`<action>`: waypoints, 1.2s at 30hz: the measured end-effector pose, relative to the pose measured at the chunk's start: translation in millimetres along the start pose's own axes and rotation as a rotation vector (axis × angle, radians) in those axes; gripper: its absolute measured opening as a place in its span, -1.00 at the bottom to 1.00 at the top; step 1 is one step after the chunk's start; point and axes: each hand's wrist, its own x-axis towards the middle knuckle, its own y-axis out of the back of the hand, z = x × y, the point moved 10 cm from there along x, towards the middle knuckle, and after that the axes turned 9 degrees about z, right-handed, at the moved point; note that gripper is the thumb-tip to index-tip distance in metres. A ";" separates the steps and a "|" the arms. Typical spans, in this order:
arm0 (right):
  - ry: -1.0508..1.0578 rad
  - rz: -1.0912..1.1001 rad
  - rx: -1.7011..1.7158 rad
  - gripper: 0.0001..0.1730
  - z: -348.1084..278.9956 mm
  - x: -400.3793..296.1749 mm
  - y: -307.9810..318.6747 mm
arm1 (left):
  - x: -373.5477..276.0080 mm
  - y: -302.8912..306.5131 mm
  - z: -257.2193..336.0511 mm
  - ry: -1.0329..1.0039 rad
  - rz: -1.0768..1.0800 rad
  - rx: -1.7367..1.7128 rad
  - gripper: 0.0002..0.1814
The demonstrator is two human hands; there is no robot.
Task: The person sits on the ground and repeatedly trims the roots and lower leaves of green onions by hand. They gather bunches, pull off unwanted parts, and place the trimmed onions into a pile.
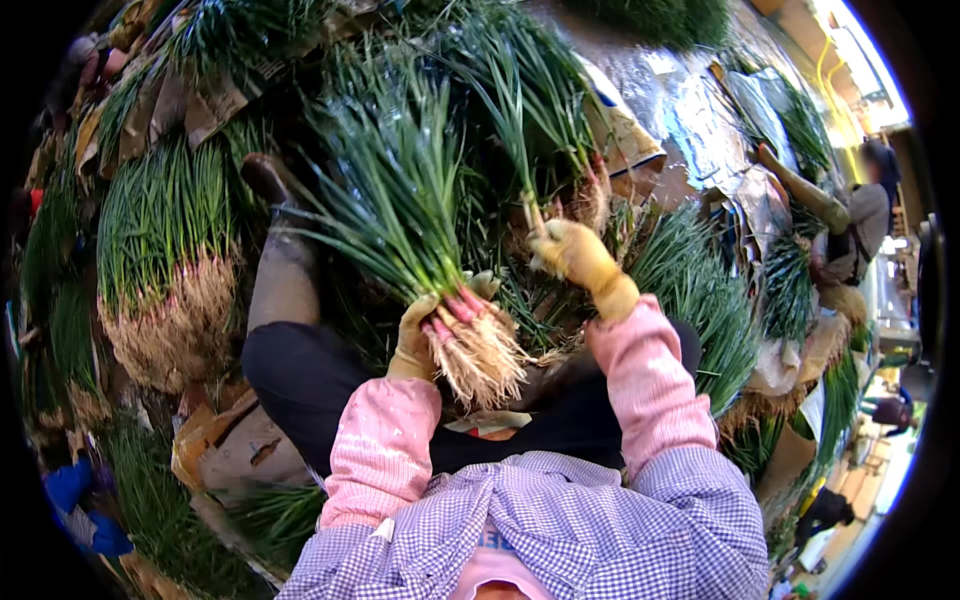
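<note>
My left hand (415, 337), in a yellowish glove, grips a bunch of green onions (420, 202) just above their pink bases. Their pale, stringy roots (480, 352) hang toward my lap, and the long green leaves fan out away from me. To the right, my gloved right hand (574, 255) is closed around the lower end of a single green onion stalk (529, 191), whose leaves point away from me. Just beyond that hand lies a loose pile of green onions (566, 120) with reddish bases and roots. My fingers partly hide both held stems.
A large stack of rooted green onions (169, 270) stands at my left, past my boot (277, 262). Leafy greens (697, 292) lie by my right knee. Wet plastic sheeting (667, 97) covers ground ahead at right. A co-worker (870, 202) sits at far right; another person's blue clothing (71, 487) shows at lower left.
</note>
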 end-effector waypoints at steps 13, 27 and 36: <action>-0.119 0.700 -0.191 -0.69 35.5 69.8 134.9 | 1.0 11.6 0.0 -0.068 0.061 -0.163 -0.36; 0.078 0.006 0.249 -0.71 -43.3 -13.7 25.4 | -1.0 5.9 6.1 -0.136 -0.015 -0.042 -0.41; 0.313 -0.395 -0.219 -0.74 -46.8 -85.1 -75.8 | -1.7 -2.3 3.5 -0.102 0.006 0.055 -0.49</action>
